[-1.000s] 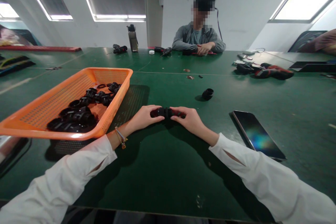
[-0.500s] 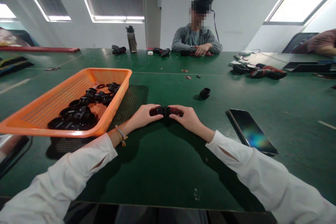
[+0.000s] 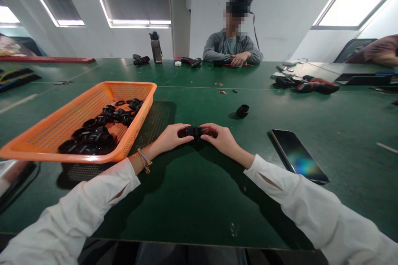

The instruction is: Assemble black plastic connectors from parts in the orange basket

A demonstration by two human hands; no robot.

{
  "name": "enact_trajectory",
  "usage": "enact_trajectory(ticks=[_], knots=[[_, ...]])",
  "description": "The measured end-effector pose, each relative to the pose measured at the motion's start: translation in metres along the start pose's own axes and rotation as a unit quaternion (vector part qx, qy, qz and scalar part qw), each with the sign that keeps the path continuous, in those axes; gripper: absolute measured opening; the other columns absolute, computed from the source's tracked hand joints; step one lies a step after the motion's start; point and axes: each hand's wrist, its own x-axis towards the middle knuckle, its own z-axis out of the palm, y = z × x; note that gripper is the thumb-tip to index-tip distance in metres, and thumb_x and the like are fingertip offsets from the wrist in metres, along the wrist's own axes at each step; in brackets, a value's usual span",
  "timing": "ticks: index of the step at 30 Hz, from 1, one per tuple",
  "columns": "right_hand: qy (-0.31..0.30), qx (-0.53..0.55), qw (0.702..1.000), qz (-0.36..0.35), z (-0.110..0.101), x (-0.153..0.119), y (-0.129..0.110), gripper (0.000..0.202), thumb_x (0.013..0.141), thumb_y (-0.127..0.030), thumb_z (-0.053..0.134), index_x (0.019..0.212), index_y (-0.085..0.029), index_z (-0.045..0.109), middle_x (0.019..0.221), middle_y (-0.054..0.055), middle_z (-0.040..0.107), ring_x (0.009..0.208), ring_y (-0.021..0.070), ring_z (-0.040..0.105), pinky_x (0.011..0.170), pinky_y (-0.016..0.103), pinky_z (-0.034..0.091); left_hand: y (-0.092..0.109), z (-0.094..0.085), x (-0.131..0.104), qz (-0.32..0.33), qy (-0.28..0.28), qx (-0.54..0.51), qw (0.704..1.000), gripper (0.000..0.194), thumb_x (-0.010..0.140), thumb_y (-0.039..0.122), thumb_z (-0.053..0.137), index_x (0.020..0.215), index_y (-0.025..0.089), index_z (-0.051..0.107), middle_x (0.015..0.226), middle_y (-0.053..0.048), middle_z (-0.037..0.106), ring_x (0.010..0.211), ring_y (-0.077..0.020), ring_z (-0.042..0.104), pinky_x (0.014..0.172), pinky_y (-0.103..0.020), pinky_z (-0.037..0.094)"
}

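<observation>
Between my two hands is a black plastic pipe fitting (image 3: 195,131), held sideways just above the green table (image 3: 192,198). My left hand (image 3: 174,136) is closed around its left end, thumb in front and fingers behind. Its right end sits in the closed grip of my right hand (image 3: 221,136). My fingers cover both ends, so only the ribbed middle shows clearly. Beyond my right hand, a loose black fitting (image 3: 243,111) rests on the table. To the left, an orange basket (image 3: 146,112) contains several black fittings (image 3: 96,132).
A phone (image 3: 298,155) lies right of my right hand. Across the table sits a person (image 3: 233,45) with folded arms. A bottle (image 3: 156,47) and power tools (image 3: 191,62) stand or lie along the far edge. Red-and-black gear (image 3: 317,85) lies at the right.
My hands and the fitting between them stay almost in place. The view has shifted very slightly; nothing has been picked up or let go.
</observation>
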Motion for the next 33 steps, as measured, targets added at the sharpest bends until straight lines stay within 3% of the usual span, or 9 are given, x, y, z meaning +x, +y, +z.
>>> enact_trajectory(ticks=[7,12,33], knots=[[-0.009,0.029,1.000,-0.001,-0.0001,-0.0010,0.0020,0.028,0.070,-0.018,0.065,0.098,-0.016,0.066,0.077,0.003,0.072,0.068,0.0147,0.066,0.065,0.028,0.050,0.0023,-0.0003,0.0002,-0.006,-0.003,0.009,1.000,0.033,0.077,0.038,0.059,0.097,0.013,0.066,0.091,-0.007,0.069,0.079,-0.0201,0.063,0.071,-0.029,0.048],[-0.016,0.028,0.999,0.011,-0.0006,-0.0007,0.0002,0.029,0.067,-0.012,0.065,0.097,-0.014,0.066,0.076,0.003,0.072,0.067,0.0143,0.066,0.063,0.027,0.050,0.0010,0.0005,0.0011,0.002,-0.003,0.016,1.000,0.033,0.077,0.037,0.059,0.098,0.013,0.065,0.094,-0.008,0.069,0.084,-0.0211,0.063,0.075,-0.030,0.047],[-0.005,0.001,1.000,0.011,0.0002,0.0001,0.0018,0.028,0.072,-0.014,0.063,0.100,-0.016,0.067,0.079,0.004,0.073,0.069,0.0149,0.067,0.066,0.028,0.052,0.0025,-0.0002,0.0004,-0.008,-0.001,0.003,1.000,0.032,0.077,0.037,0.059,0.098,0.013,0.065,0.095,-0.008,0.069,0.085,-0.0213,0.063,0.076,-0.031,0.048]])
